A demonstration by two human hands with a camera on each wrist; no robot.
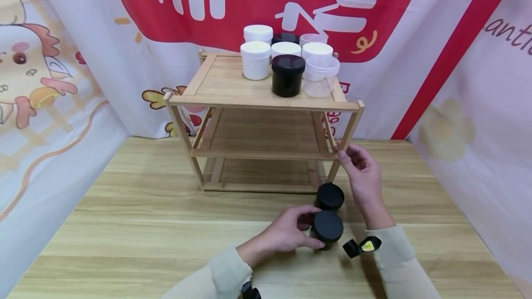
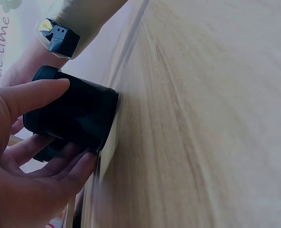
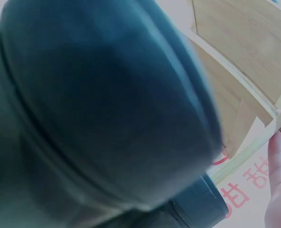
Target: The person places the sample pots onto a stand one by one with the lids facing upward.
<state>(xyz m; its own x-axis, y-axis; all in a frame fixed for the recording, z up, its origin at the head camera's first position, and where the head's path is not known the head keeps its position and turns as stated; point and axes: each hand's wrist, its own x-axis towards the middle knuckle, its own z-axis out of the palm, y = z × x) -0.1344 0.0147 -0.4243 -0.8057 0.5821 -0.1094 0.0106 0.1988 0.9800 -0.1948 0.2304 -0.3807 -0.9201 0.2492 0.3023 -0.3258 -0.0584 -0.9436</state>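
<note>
My left hand [image 1: 284, 230] grips a black lidded jar [image 1: 328, 226] low over the tabletop, thumb on one side and fingers on the other. In the left wrist view, the same jar [image 2: 76, 111] rests its base at the wood surface. A second black jar [image 1: 330, 196] stands just beyond it, by the rack's front right foot. At the right front post of the three-tier wooden rack [image 1: 266, 153], my right hand [image 1: 365, 176] holds the frame near the middle shelf. The right wrist view has a black jar [image 3: 111, 95] large in front, with that hand's fingers [image 3: 277, 159] against the wooden frame.
White jars [image 1: 255, 60], a black jar [image 1: 287, 75] and clear jars [image 1: 321, 80] are grouped on the right part of the top shelf. A printed cloth [image 1: 386, 91] hangs behind the rack and along both sides of the wooden table [image 1: 137, 225].
</note>
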